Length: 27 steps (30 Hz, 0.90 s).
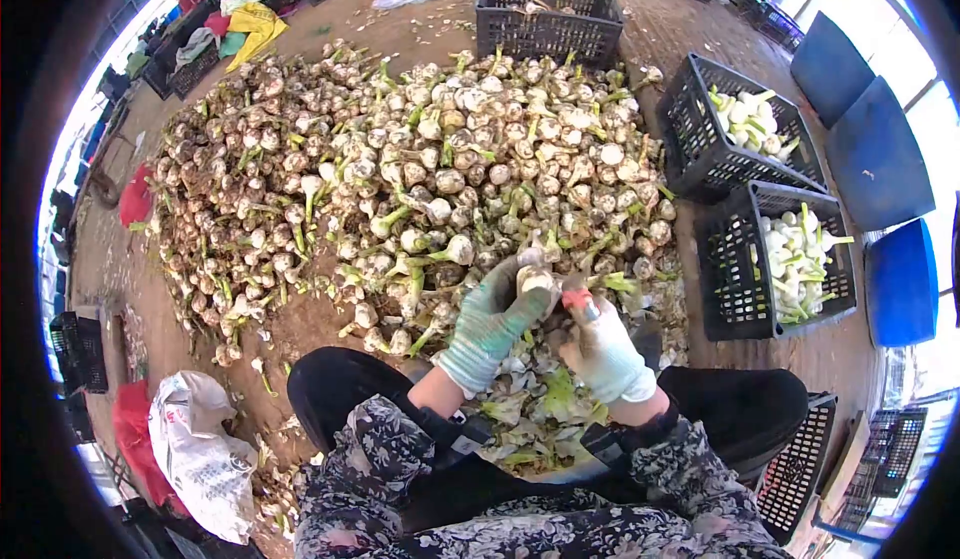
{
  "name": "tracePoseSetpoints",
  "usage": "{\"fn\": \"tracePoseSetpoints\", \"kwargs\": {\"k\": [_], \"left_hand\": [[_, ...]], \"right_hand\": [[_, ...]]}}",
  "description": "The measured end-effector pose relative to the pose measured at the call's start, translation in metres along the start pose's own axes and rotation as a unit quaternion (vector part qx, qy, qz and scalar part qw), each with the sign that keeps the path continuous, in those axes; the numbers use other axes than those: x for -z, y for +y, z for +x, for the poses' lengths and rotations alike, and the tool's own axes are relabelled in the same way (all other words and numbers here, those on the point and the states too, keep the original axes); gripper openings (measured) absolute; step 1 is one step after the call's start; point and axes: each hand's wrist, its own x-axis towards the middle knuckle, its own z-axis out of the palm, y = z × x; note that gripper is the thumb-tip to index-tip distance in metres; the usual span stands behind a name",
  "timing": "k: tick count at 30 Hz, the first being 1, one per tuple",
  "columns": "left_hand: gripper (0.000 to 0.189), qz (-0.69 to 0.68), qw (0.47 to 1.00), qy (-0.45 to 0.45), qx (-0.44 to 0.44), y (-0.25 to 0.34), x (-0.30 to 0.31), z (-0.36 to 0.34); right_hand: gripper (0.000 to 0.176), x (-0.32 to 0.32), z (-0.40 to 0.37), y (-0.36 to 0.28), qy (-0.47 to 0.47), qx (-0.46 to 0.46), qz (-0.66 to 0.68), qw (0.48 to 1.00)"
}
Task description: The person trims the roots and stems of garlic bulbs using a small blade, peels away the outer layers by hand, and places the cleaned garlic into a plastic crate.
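Observation:
My left hand (pixel 490 334), in a white and green knit glove, is closed around a garlic bulb (pixel 535 279) in front of my knees. Close beside it, my right hand (pixel 605 354) in a white glove grips a small red-handled tool (pixel 578 302); its working end cannot be made out. Beyond both hands spreads a large heap of unpeeled garlic bulbs (pixel 450 159), some with green stems. Peeled-off skins and leaves (pixel 540 409) lie below my hands, between my legs.
Two black crates (pixel 715 294) (pixel 690 164) at the right hold cleaned white garlic. Another black crate (pixel 550 34) stands behind the heap. A white sack (pixel 205 459) lies at lower left, and blue panels (pixel 880 154) line the right side.

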Motion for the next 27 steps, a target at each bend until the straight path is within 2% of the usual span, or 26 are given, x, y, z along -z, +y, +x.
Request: {"fn": "tracePoseSetpoints", "kwargs": {"k": [1,2,3,4,6,7,8,9,10,11,12,13,14,15,16,17,19,23,24,25,26,27], "left_hand": [[0.044,0.01,0.997,-0.041,-0.062,-0.002,0.005,0.001],[0.048,0.019,0.989,-0.08,-0.124,-0.004,0.01,0.001],[0.055,0.011,0.986,-0.095,-0.135,-0.008,0.014,0.0],[0.055,0.011,0.986,-0.094,-0.135,-0.007,0.015,0.0],[0.059,0.155,0.963,-0.068,-0.21,-0.006,0.015,-0.003],[0.061,0.148,0.962,-0.062,-0.22,-0.007,0.014,-0.006],[0.061,0.148,0.962,-0.061,-0.22,-0.008,0.015,-0.005],[0.061,0.172,0.955,-0.062,-0.233,-0.01,0.017,-0.004],[0.061,0.194,0.948,-0.063,-0.246,-0.011,0.018,-0.003],[0.061,0.194,0.948,-0.063,-0.245,-0.01,0.018,-0.003],[0.061,0.177,0.953,-0.072,-0.237,-0.008,0.016,-0.005],[0.061,0.158,0.957,-0.081,-0.228,-0.006,0.015,-0.006],[0.061,0.158,0.958,-0.081,-0.227,-0.005,0.014,-0.007],[0.062,0.148,0.961,-0.083,-0.219,-0.004,0.013,-0.007],[0.064,0.139,0.964,-0.086,-0.211,-0.004,0.011,-0.008],[0.064,0.139,0.964,-0.085,-0.211,-0.002,0.01,-0.01],[0.065,0.144,0.966,-0.1,-0.191,0.0,0.009,-0.012],[0.062,0.133,0.96,-0.132,-0.206,0.004,0.003,-0.01],[0.062,0.079,0.973,-0.121,-0.182,0.005,0.002,-0.008],[0.062,0.025,0.981,-0.109,-0.157,0.006,0.0,-0.007],[0.062,0.026,0.981,-0.11,-0.157,0.005,-0.001,-0.007],[0.062,0.069,0.974,-0.105,-0.191,0.004,-0.001,-0.007]], "right_hand": [[0.043,-0.008,0.004,-0.004,0.033,-0.049,0.152,0.987],[0.05,-0.016,0.008,-0.004,0.063,-0.095,0.301,0.947],[0.05,-0.03,0.005,0.004,0.048,-0.199,0.476,0.855],[0.05,-0.033,0.005,0.006,0.047,-0.199,0.476,0.855],[0.048,-0.035,0.002,0.009,0.049,-0.213,0.431,0.875],[0.049,-0.018,0.006,0.001,0.012,-0.122,0.125,0.985],[0.049,-0.022,0.006,0.001,0.011,-0.122,0.126,0.984],[0.052,-0.03,0.006,0.001,0.063,-0.243,0.422,0.871],[0.054,-0.032,0.007,-0.001,0.108,-0.335,0.668,0.656],[0.054,-0.029,0.007,-0.003,0.108,-0.335,0.668,0.656],[0.056,-0.021,0.006,-0.006,0.088,-0.294,0.522,0.796],[0.058,-0.016,0.005,-0.008,0.064,-0.24,0.354,0.902],[0.058,-0.014,0.003,-0.004,0.063,-0.241,0.354,0.902],[0.058,-0.012,-0.001,0.001,0.056,-0.153,0.216,0.963],[0.059,-0.01,-0.003,0.004,0.047,-0.059,0.072,0.995],[0.059,-0.007,-0.003,0.005,0.046,-0.059,0.073,0.995],[0.059,0.0,0.0,0.005,0.068,0.001,0.079,0.995],[0.052,0.003,-0.005,0.001,0.041,-0.039,0.041,0.998],[0.049,0.006,-0.002,-0.008,0.06,-0.163,0.239,0.955],[0.045,0.008,0.001,-0.015,0.076,-0.277,0.425,0.859],[0.045,0.007,-0.002,-0.01,0.077,-0.277,0.424,0.859],[0.039,0.003,-0.005,-0.001,0.048,-0.231,0.38,0.894]]}}
